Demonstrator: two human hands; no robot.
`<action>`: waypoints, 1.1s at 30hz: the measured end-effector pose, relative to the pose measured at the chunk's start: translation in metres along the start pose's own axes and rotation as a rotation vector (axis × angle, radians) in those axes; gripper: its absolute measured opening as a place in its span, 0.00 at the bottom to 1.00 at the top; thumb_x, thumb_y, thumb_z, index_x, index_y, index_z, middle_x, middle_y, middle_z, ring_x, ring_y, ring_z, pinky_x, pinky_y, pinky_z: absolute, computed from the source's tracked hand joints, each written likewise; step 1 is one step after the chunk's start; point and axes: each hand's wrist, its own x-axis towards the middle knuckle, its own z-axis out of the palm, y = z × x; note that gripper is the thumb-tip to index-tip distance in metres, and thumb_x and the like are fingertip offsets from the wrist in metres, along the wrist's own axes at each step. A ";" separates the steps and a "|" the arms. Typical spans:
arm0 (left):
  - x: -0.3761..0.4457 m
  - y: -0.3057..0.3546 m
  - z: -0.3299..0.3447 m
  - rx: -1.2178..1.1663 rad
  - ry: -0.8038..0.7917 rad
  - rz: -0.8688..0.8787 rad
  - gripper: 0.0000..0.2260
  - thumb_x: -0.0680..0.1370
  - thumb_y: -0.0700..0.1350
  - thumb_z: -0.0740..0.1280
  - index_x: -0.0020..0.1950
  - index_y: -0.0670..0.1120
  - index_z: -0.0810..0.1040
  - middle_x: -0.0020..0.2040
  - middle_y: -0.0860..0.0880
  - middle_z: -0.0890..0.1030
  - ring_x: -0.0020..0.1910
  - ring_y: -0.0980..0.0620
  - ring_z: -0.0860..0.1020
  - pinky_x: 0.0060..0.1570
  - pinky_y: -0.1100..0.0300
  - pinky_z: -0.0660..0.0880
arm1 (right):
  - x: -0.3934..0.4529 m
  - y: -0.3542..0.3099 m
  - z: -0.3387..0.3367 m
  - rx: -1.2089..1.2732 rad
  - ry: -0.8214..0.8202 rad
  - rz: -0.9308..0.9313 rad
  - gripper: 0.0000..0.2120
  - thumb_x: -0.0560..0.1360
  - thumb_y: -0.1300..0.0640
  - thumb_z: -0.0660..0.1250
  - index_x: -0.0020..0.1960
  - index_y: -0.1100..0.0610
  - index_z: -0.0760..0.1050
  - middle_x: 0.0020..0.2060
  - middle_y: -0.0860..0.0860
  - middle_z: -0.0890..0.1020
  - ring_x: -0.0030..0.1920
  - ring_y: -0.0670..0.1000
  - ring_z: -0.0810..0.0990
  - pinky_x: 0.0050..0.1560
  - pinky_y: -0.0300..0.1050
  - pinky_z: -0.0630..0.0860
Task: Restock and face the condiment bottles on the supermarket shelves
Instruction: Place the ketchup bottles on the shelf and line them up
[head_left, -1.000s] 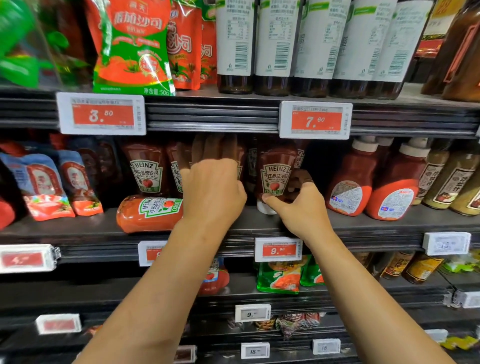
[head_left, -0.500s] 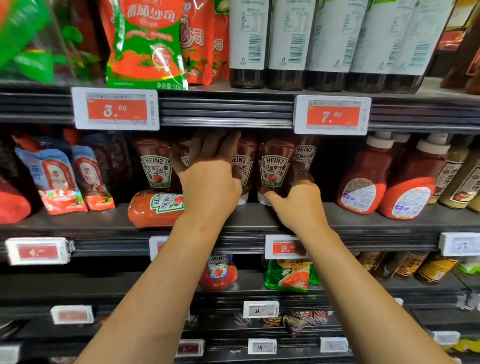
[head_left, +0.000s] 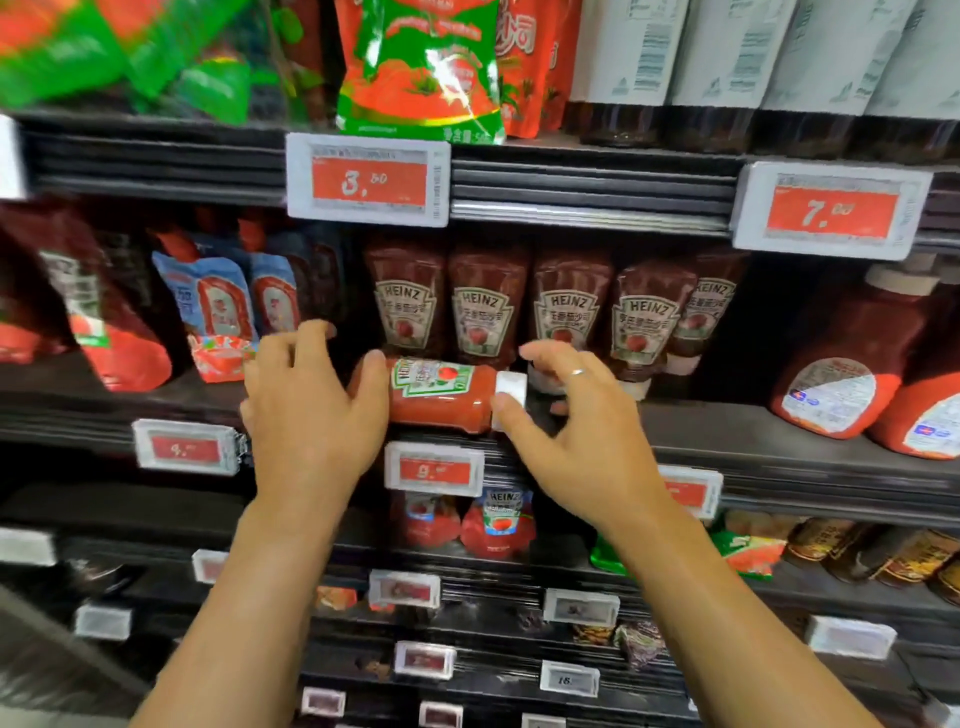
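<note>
A Heinz ketchup bottle is seen lying on its side at the front edge of the middle shelf, its white cap turned to the right and its red sauce showing through the clear plastic. The bottle's base end is gripped by the left hand, whose thumb is pressed against the label and whose fingers are curled behind. The cap end is held by the right hand, its thumb set on the lower edge of the cap and its fingers spread loosely above; a ring is worn on one finger.

Just behind the lying bottle, five upside-down Heinz bottles are ranged in a row, dark sauce inside, caps down. To their left, two blue-and-red sauce pouches are stood beside a larger red pouch. To the right, two squat red bottles are placed, the second cut off by the frame.

On the upper shelf, a green-and-red pouch is set beside four dark bottles with white labels. Two price tags are fixed to that shelf's rail, reading 3.50 and 7. On the shelf below, two small Heinz pouches are visible, blurred.
</note>
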 end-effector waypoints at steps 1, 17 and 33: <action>0.002 -0.005 0.000 0.025 -0.065 -0.038 0.24 0.81 0.58 0.63 0.69 0.42 0.74 0.63 0.37 0.76 0.65 0.35 0.70 0.62 0.39 0.70 | 0.002 -0.003 0.005 0.000 -0.057 0.023 0.27 0.75 0.36 0.68 0.71 0.44 0.70 0.60 0.42 0.74 0.61 0.45 0.75 0.60 0.43 0.75; -0.011 0.006 0.000 -0.437 -0.183 0.070 0.08 0.80 0.55 0.67 0.58 0.55 0.79 0.51 0.55 0.82 0.49 0.57 0.81 0.48 0.58 0.78 | 0.001 -0.002 0.002 -0.026 -0.076 0.055 0.40 0.60 0.36 0.82 0.69 0.41 0.72 0.57 0.40 0.79 0.54 0.39 0.77 0.49 0.24 0.68; -0.030 0.147 0.028 -0.640 -0.369 0.526 0.16 0.77 0.46 0.71 0.65 0.55 0.81 0.52 0.55 0.75 0.55 0.58 0.77 0.60 0.60 0.76 | -0.026 0.040 -0.069 -0.013 0.214 0.196 0.30 0.61 0.36 0.82 0.56 0.41 0.72 0.45 0.40 0.84 0.46 0.37 0.82 0.46 0.38 0.81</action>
